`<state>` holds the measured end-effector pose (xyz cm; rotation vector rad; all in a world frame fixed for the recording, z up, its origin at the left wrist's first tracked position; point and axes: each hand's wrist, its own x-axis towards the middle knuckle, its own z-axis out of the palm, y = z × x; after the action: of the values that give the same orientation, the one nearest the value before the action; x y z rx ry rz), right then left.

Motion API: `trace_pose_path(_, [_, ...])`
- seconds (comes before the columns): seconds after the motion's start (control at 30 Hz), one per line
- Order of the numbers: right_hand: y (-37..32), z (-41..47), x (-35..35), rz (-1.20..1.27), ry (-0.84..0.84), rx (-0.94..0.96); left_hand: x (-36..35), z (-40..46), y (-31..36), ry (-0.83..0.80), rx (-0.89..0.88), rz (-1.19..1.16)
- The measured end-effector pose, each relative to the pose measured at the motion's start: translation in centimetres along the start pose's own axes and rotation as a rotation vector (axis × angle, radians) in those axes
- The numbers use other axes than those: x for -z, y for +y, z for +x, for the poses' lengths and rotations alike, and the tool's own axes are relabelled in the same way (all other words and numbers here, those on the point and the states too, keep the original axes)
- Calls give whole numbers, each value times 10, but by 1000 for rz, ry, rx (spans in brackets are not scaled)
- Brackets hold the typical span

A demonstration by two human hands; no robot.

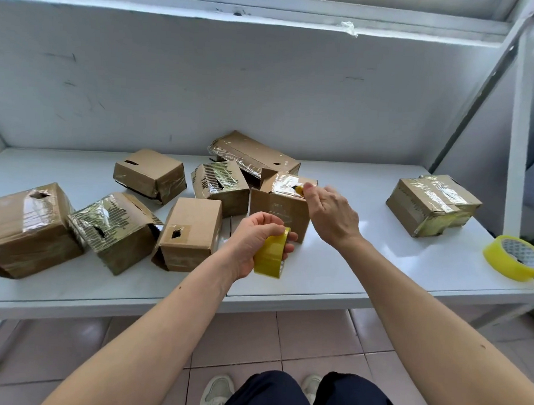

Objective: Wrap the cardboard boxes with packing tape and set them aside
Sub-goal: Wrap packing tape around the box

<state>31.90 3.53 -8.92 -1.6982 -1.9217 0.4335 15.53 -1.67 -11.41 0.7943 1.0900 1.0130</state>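
Note:
My left hand [255, 241] grips a yellow tape roll [271, 254] above the shelf's front middle. My right hand [329, 214] reaches over a small cardboard box [279, 209] and holds a small yellow object [299, 190] at the box's top, where a clear tape patch lies. One top flap of this box stands up. Several more cardboard boxes, some partly covered in shiny tape, crowd the left and middle: a large one [29, 231], a taped one [114, 229] and a plain one [191, 232].
A taped box [431, 205] sits apart at the right on the white shelf [348, 276]. A second yellow tape roll [515, 257] lies at the right front corner. A white wall backs the shelf and a metal upright [518, 136] stands right. Tiled floor lies below.

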Motion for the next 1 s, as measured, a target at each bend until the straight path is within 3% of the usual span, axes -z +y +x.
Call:
trace_pose_path(0.2, [-16,-19,-1,-299,-128,51,-13,-12,1,-12,-70,57])
trace_pose_path(0.43, [-21,-25,10,-305,-93,41,-21,-22,2,-38,-84,49])
trace_pose_path(0.6, [-21,-23,24,-120,-127,-48,-24,-29,4,-28,-105,39])
trace_pose_path(0.7, [-19,-18,31,214,-258,-202,-25,-28,6,-19,-142,137])
trace_pose_path(0.87, [-16,-20,49,249,-522,-387,-31,-20,4,-34,-172,320])
trace_pose_path(1.0, [-8,-18,63,340,-398,-455,-41,-13,-4,-78,-162,294])
